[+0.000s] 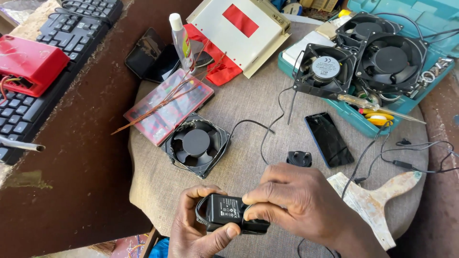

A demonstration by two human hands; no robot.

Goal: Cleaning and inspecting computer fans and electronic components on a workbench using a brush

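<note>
Both hands close together on a small black power adapter [229,212], held low over the near edge of a round stool top covered in grey cloth [248,110]. The left hand [196,229] cups the adapter from below and from its left end, with the thumb pressed along the lower front edge. The right hand [296,198] comes over the top, its fingers curled tight onto the adapter's right end. Neither hand is open; the adapter is gripped between them and does not touch the cloth.

The adapter serves as the landmark for everything else. Just beyond it and a little to the right lies a black plug piece [299,158] on the cloth. Farther right of that plug lies a dark phone [329,139], screen up. Beyond the adapter to the left sits a black square cooling fan [196,144], lying flat, and a thin black cable [267,129] runs across the cloth nearby. Past the fan lies a red flat case [168,106] with thin sticks across it. Far beyond the adapter to the right stands a teal toolbox [420,28] holding more black fans [389,59]. To the adapter's right, a worn wooden board [373,200] rests on the stool edge. Far to its left, on a brown surface, lies a black keyboard [28,110].
</note>
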